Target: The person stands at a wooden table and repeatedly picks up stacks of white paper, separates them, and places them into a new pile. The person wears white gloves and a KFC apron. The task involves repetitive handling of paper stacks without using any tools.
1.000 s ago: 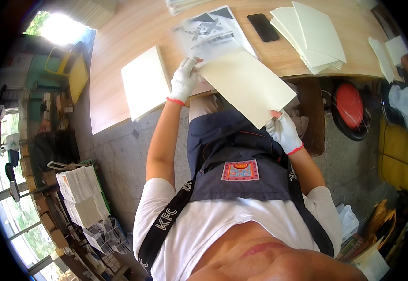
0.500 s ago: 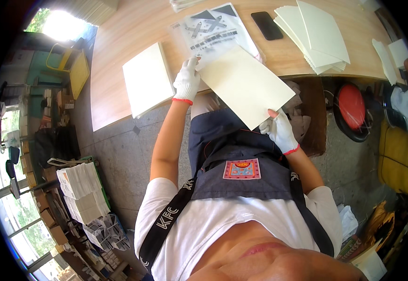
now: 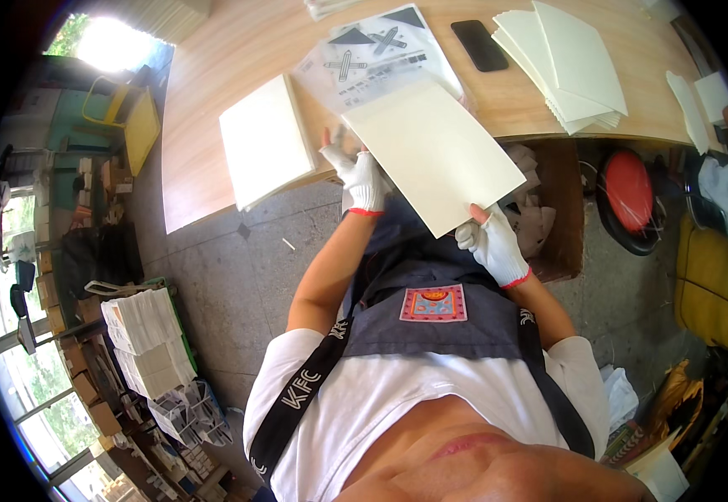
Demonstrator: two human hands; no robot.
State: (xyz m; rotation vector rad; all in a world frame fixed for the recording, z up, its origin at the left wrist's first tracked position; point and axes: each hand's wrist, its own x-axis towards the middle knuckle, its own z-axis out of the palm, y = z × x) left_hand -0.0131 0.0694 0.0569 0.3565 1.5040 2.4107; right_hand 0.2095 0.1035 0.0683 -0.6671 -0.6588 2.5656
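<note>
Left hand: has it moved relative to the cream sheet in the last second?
Yes. The left hand has let go of the cream sheet's edge and opened beside it, toward the table edge; the right hand grips the lower corner.

Sheet (image 3: 435, 155): cream
Gloves (image 3: 494, 247): white (red cuffs)
Desk (image 3: 205, 125): light wood grain
Phone (image 3: 479, 45): black
Apron (image 3: 456, 309): dark blue
</note>
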